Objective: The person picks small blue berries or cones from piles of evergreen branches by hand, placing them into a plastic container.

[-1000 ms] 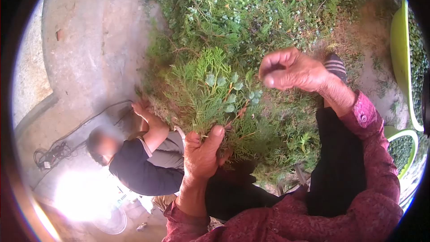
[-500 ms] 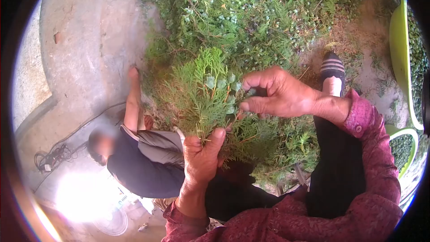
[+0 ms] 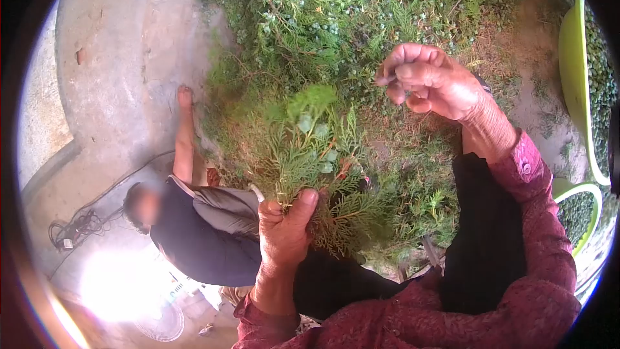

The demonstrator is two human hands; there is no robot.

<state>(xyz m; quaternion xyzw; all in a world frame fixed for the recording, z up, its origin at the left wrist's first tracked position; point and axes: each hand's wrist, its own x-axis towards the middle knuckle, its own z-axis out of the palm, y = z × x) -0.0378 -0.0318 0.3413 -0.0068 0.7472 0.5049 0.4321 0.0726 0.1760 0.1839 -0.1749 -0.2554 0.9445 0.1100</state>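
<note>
My left hand (image 3: 282, 236) grips a leafy conifer sprig (image 3: 294, 161) by its lower stems, between thumb and curled fingers. The flat green fronds fan upward, and a few pale blue-green seed cones (image 3: 327, 160) sit among them. Up and to the right, apart from the sprig, is my right hand (image 3: 442, 87). Its fingers are curled in toward the thumb, and whatever lies inside them is hidden. Beneath and beyond both hands spreads a heap of cut conifer branches (image 3: 361, 19) dotted with similar cones.
At the right edge stand a yellow-green basin (image 3: 571, 58) and a second green-rimmed container (image 3: 597, 210), both holding small green cones. Another person (image 3: 206, 226) sits at the left, one arm stretched toward the heap. A cable (image 3: 81, 226) and a fan (image 3: 160, 324) are behind them.
My right hand has drawn away from the sprig, up and to the right, with its fingers curling in. My left hand keeps its grip, and the sprig's top is blurred by movement.
</note>
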